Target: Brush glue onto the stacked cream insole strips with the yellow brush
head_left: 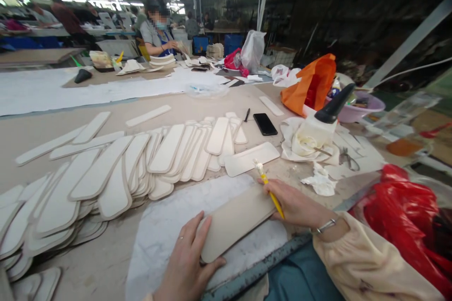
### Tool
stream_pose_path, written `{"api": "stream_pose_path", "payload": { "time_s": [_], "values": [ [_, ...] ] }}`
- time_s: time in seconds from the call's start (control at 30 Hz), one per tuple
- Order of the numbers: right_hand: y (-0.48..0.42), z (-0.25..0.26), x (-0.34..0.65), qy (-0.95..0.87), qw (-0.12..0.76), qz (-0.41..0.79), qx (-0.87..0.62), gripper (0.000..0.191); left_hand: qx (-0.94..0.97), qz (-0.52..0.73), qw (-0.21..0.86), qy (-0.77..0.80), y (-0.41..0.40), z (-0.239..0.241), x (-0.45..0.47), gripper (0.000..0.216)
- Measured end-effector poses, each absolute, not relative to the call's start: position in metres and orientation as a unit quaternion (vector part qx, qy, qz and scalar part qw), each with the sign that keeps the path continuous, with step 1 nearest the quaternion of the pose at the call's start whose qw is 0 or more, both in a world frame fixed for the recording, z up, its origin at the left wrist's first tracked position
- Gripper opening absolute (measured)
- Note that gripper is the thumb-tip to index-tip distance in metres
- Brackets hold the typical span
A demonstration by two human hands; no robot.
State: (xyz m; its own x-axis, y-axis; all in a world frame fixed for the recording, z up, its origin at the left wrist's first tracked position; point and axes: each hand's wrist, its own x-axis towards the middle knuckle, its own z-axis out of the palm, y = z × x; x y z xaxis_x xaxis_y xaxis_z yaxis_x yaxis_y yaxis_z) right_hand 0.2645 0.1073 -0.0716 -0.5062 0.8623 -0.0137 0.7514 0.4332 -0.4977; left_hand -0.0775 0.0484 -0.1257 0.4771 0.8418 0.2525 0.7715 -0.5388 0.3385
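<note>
A long beige panel [238,223] with rounded corners, apparently stacked on at least one more, lies over a white sheet [151,244] at the table's front edge. My left hand [189,254] grips its left end, fingers along the far side and thumb at the near edge. At the other end my right hand [287,200] is closed around a yellow-handled brush [271,195], whose whitish bristles point up and away. That hand also touches the panel's right end; its lower fingers are hidden. Just beyond lies another pale panel [252,157] with a white face.
Many white-faced panels [106,169] lie in overlapping rows on the left. Behind my right hand are a phone [265,124], a white container with a black spout [318,129], crumpled tissue [319,179] and an orange bag [310,84]. A red plastic bag [399,216] sits right. A co-worker [158,33] works across the table.
</note>
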Motion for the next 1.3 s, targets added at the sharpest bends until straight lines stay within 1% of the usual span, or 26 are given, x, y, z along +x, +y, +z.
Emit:
{"api": "stream_pose_path", "payload": {
  "time_s": [0.07, 0.17, 0.23, 0.3, 0.33, 0.4, 0.43, 0.5, 0.57, 0.63, 0.77, 0.83, 0.9, 1.1, 1.2, 1.3],
  "values": [
    [0.110, -0.073, 0.266, -0.835, 0.122, 0.222, -0.488, 0.039, 0.847, 0.198, 0.110, 0.482, 0.048, -0.125, -0.078, 0.082],
    [0.103, -0.074, 0.269, -0.835, 0.146, 0.198, -0.492, 0.039, 0.821, 0.209, 0.157, 0.508, 0.044, -0.119, -0.077, 0.097],
    [0.091, -0.072, 0.268, -0.821, 0.202, 0.179, -0.504, 0.040, 0.804, 0.228, 0.185, 0.517, 0.042, -0.115, -0.077, 0.102],
    [0.073, -0.068, 0.262, -0.772, 0.294, 0.194, -0.529, 0.036, 0.796, 0.246, 0.201, 0.516, 0.041, -0.112, -0.077, 0.098],
    [0.064, -0.065, 0.256, -0.732, 0.347, 0.223, -0.541, 0.030, 0.795, 0.252, 0.205, 0.513, 0.040, -0.111, -0.077, 0.095],
    [0.045, -0.060, 0.238, -0.628, 0.443, 0.325, -0.551, 0.018, 0.794, 0.260, 0.209, 0.508, 0.040, -0.111, -0.077, 0.088],
    [0.037, -0.058, 0.227, -0.572, 0.478, 0.383, -0.545, 0.022, 0.792, 0.263, 0.211, 0.508, 0.040, -0.111, -0.077, 0.086],
    [0.027, -0.055, 0.202, -0.472, 0.512, 0.491, -0.524, 0.038, 0.787, 0.271, 0.217, 0.511, 0.040, -0.111, -0.076, 0.085],
    [0.025, -0.053, 0.178, -0.412, 0.502, 0.560, -0.515, 0.049, 0.781, 0.279, 0.226, 0.512, 0.041, -0.112, -0.076, 0.086],
    [0.028, -0.053, 0.158, -0.395, 0.470, 0.598, -0.516, 0.053, 0.776, 0.285, 0.236, 0.511, 0.041, -0.113, -0.076, 0.089],
    [0.040, -0.052, 0.134, -0.417, 0.362, 0.659, -0.510, 0.049, 0.760, 0.294, 0.246, 0.525, 0.039, -0.114, -0.075, 0.096],
    [0.046, -0.051, 0.130, -0.439, 0.313, 0.652, -0.533, 0.043, 0.755, 0.293, 0.245, 0.533, 0.039, -0.114, -0.074, 0.097],
    [0.052, -0.050, 0.134, -0.458, 0.290, 0.620, -0.568, 0.039, 0.757, 0.292, 0.241, 0.533, 0.040, -0.114, -0.073, 0.097],
    [0.077, -0.043, 0.186, -0.504, 0.271, 0.483, -0.663, 0.034, 0.772, 0.283, 0.226, 0.522, 0.044, -0.113, -0.073, 0.089],
    [0.086, -0.039, 0.221, -0.519, 0.277, 0.410, -0.697, 0.034, 0.780, 0.281, 0.213, 0.518, 0.044, -0.116, -0.075, 0.085],
    [0.083, -0.033, 0.244, -0.545, 0.294, 0.299, -0.726, 0.033, 0.784, 0.281, 0.195, 0.518, 0.044, -0.120, -0.076, 0.083]
  ]
}}
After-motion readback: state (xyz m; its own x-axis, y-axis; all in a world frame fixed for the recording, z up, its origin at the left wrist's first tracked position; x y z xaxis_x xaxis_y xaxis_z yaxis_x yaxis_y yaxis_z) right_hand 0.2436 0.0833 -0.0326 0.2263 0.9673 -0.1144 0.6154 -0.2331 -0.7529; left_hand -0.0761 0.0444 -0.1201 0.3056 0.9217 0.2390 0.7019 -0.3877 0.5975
